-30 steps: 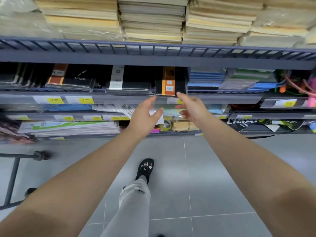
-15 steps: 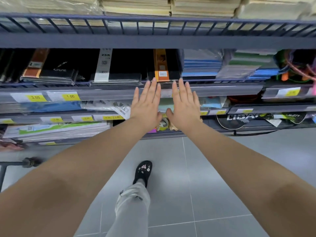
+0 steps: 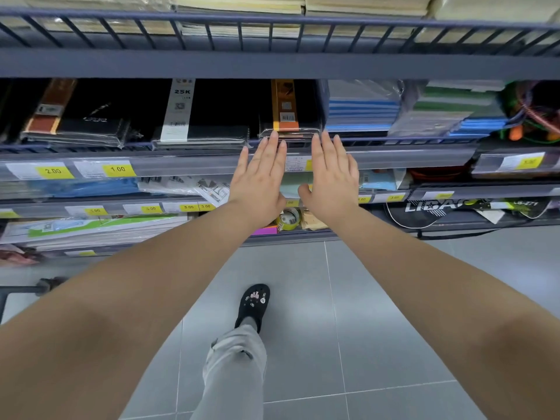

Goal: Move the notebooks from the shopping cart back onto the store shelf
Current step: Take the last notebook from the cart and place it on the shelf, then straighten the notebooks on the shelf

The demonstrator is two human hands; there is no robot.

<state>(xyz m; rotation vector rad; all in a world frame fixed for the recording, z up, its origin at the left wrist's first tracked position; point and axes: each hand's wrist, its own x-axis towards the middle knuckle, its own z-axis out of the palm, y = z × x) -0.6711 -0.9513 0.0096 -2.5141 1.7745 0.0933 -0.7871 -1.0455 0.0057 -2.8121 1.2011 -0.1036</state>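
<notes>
On the middle shelf (image 3: 212, 154) of the store rack, right at its front edge, sits the stack of black notebooks with an orange band (image 3: 289, 116), wrapped in clear plastic. Both hands are flat against the near end of that stack. The left hand (image 3: 259, 180) has its grip spread wide, fingers straight and only the fingertips touching the stack's left part. The right hand (image 3: 331, 177) is the same deal, palm down, fingers fanned out, tips on the stack's right part. Nothing is pinched in either one.

Just left of that stack there's another black notebook pack with a white 25K band (image 3: 194, 122), and further left one with a brown band (image 3: 72, 122). To the right are blue-spined pads (image 3: 360, 110). Yellow price tags (image 3: 118, 169) run along the shelf lip. Down below, grey floor tiles (image 3: 378, 313) and a black clog (image 3: 254, 303). A bit of dark metal frame (image 3: 21, 291) pokes in at the far left, can't tell what it belongs to.
</notes>
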